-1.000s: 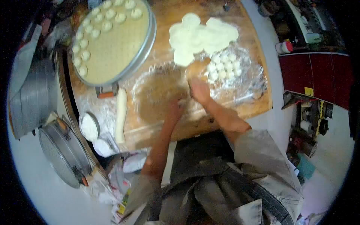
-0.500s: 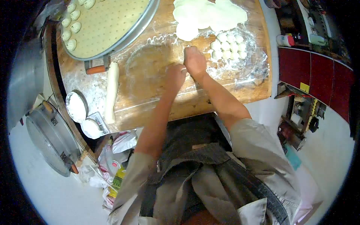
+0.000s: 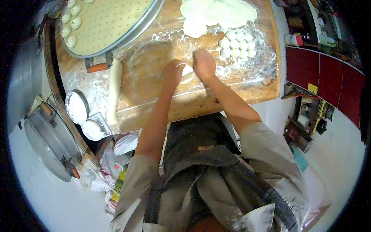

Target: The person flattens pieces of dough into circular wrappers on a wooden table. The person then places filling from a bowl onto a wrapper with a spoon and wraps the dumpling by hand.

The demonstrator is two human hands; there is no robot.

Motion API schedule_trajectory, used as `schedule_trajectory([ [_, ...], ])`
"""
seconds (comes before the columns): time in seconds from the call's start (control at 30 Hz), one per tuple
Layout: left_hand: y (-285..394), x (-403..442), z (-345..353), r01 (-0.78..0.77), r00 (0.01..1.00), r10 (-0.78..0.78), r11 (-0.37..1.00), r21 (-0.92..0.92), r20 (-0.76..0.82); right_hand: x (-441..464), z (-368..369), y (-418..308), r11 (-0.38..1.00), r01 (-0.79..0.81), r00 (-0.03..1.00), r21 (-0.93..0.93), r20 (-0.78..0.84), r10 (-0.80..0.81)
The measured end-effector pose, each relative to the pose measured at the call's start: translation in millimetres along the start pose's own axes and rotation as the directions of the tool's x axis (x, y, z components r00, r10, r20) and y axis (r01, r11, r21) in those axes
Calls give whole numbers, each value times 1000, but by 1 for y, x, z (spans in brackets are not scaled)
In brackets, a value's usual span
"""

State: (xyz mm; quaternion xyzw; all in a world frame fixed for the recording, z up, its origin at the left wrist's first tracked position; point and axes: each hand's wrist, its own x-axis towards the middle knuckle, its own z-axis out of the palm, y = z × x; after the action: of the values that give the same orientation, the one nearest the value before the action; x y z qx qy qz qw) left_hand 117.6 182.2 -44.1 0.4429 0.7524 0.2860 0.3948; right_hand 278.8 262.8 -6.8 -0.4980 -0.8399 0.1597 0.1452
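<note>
Over the middle of the floured wooden board, my left hand (image 3: 172, 72) pinches the edge of a small flat dough round (image 3: 188, 75). The round lies on the wood between my two hands. Just right of it, my right hand (image 3: 205, 65) is closed like a fist. Whatever is in that fist is hidden; only a dark bit shows at its far left side. Several small dough pieces (image 3: 236, 44) stand in rows to the upper right. Beyond them lie thin rolled-out dough sheets (image 3: 216, 13). A long dough roll (image 3: 114, 91) rests at the left.
A large round steamer tray (image 3: 112, 29) with an orange handle holds several filled buns (image 3: 76, 23) at the upper left. A bowl of flour (image 3: 76, 107) and a white round container (image 3: 92, 130) sit near the board's left corner. A metal steamer (image 3: 52, 143) stands lower left.
My hands were close together and have moved apart, my left going left and my right slightly right. The dough round now shows between them. The view has shifted slightly.
</note>
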Motion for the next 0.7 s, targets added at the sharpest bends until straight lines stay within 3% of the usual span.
schedule_trajectory([
  [0.03,-21,3,2,146,987,-153,981,-125,-52,-14,-5,2,998,43,998,-45,40,-41],
  [0.07,-36,-8,0,43,980,-63,993,-111,-187,-23,-14,4,998,49,998,-42,34,-48],
  [0.1,-49,-19,1,44,980,-64,993,-109,-188,-36,-23,6,997,59,991,-46,126,-53],
  [0.13,-50,-29,0,168,964,-245,860,-483,-101,-41,-27,8,996,73,974,-47,218,-61],
  [0.2,-43,-49,-11,289,922,-383,593,-751,52,-14,-10,4,1000,24,992,11,127,-25],
  [0.23,2,-52,-35,185,966,-250,842,-507,-62,4,-1,-1,998,-11,1000,60,28,10],
  [0.27,31,-51,-47,48,989,-74,978,-201,-124,20,8,-4,997,-16,1000,69,21,14],
  [0.3,31,-46,-45,42,989,-68,980,-195,-128,34,13,-6,1000,1,1000,21,12,-2],
  [0.37,28,-22,-45,-153,988,150,972,178,33,35,9,-4,1000,11,1000,-27,-22,-12],
  [0.4,31,-16,-52,-175,985,171,967,185,36,12,5,-3,1000,1,1000,-1,25,-1],
  [0.47,46,2,-59,-121,959,57,969,216,279,-35,5,15,998,24,999,54,25,-25],
  [0.5,53,9,-55,-143,954,77,967,213,290,-57,5,24,994,52,999,92,-14,-51],
  [0.53,63,15,-51,-18,991,5,995,95,134,-63,-7,25,996,39,999,82,-27,-36],
  [0.57,74,19,-43,155,985,-123,940,-305,123,-63,-14,22,999,44,970,-7,238,-41],
  [0.6,86,23,-36,258,962,-249,704,-661,110,-61,-20,20,994,69,872,-85,488,-19],
  [0.63,95,23,-18,256,964,-238,712,-653,119,-57,-23,16,995,54,878,-86,479,-7],
  [0.67,105,22,5,114,993,-108,904,-411,38,-50,-25,13,996,-13,832,-93,551,62],
  [0.7,112,22,32,32,999,-27,963,-267,22,-47,-27,14,992,-79,775,-103,619,126],
])
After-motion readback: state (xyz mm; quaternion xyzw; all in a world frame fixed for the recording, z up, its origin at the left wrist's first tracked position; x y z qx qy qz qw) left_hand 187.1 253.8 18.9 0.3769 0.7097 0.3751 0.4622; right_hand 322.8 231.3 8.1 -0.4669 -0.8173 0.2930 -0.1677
